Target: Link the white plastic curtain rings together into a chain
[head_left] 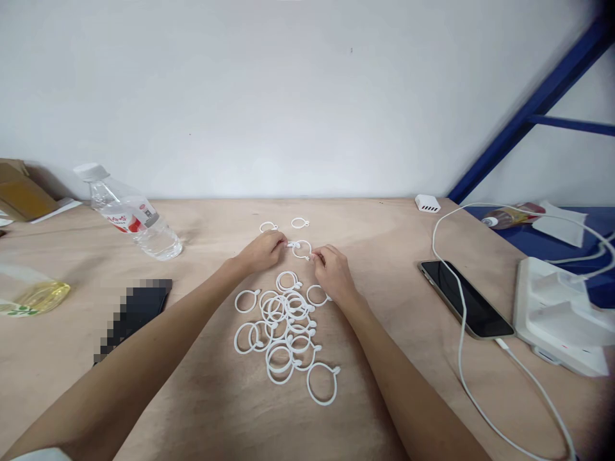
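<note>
Between my hands is a white plastic curtain ring [302, 241], held just above or on the table; I cannot tell which. My left hand [266, 251] is closed in a pinch at the ring's left side, where a small white piece shows at the fingertips. On the opposite side, the fingers of my right hand [332, 270] pinch the ring's lower right edge. Two similar rings lie beyond my hands, a left one [268, 226] and a right one [300, 223]. Nearer to me spreads a loose pile of white rings [281, 358], several overlapping. One ring [314, 295] lies partly under my right wrist.
At left stand a clear water bottle [144, 221] and a bottle with yellow liquid [48, 299], near a dark, pixelated object [139, 307]. To the right, a phone [466, 298] lies under a white cable [462, 346], beside a white charging stand [552, 320]. A white charger [427, 203] sits by the wall.
</note>
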Motion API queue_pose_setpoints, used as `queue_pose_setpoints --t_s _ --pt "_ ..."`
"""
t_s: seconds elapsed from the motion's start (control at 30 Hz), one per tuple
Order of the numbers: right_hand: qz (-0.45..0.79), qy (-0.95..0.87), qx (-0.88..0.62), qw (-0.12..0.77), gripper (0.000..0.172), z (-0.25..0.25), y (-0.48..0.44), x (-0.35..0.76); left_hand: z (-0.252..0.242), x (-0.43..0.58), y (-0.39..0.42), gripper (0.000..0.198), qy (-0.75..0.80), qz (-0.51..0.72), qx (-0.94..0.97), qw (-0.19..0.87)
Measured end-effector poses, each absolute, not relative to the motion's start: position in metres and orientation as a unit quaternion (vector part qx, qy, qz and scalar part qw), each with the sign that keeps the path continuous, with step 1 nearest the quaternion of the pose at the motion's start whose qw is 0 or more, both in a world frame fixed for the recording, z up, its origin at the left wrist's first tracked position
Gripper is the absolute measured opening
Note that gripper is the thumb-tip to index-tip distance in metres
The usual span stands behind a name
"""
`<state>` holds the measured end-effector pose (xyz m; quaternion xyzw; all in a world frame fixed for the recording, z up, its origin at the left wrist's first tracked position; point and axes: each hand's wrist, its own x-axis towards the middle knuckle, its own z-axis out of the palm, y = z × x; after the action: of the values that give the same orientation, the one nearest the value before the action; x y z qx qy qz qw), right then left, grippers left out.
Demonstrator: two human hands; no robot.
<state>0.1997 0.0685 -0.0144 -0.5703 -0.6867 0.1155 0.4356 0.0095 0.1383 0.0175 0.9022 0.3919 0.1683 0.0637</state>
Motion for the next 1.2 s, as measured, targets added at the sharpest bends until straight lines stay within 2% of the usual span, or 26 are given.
queue_pose_setpoints --t_s 0.27,0.53,0.57,0.6,0.77,0.87,1.07,1.2 --pt "0.129 -0.647 -0.589 0.467 0.013 -0.016 0.072 0.202 0.019 -0.006 0.142 0.024 0.385 0.188 0.901 0.076" --pt "0.168 -0.655 -0.578 0.457 0.012 -0.017 0.072 0.2 0.02 0.004 0.101 0.026 0.446 0.3 0.831 0.141" --pt "0.171 -0.658 -0.576 0.454 0.012 -0.017 0.072 0.2 0.018 0.004 0.091 0.026 0.458 0.312 0.814 0.175" --pt "0.174 -0.66 -0.575 0.451 0.012 -0.017 0.071 0.199 0.015 0.004 0.082 0.023 0.486 0.351 0.75 0.279" --pt "0.183 -0.667 -0.572 0.441 0.015 -0.015 0.069 0.197 0.008 0.009 0.047 0.033 0.488 0.372 0.682 0.398" --pt "0.189 -0.683 -0.559 0.43 0.016 -0.013 0.066 0.197 0.011 0.013 0.039 0.031 0.464 0.408 0.604 0.504" --pt "0.209 -0.734 -0.505 0.403 0.017 -0.007 0.061 0.193 0.009 0.001 0.047 0.036 0.474 0.512 0.543 0.468" --pt "0.246 -0.754 -0.46 0.4 0.017 0.0 0.056 0.185 0.005 -0.004 0.049 0.062 0.443 0.476 0.579 0.491"
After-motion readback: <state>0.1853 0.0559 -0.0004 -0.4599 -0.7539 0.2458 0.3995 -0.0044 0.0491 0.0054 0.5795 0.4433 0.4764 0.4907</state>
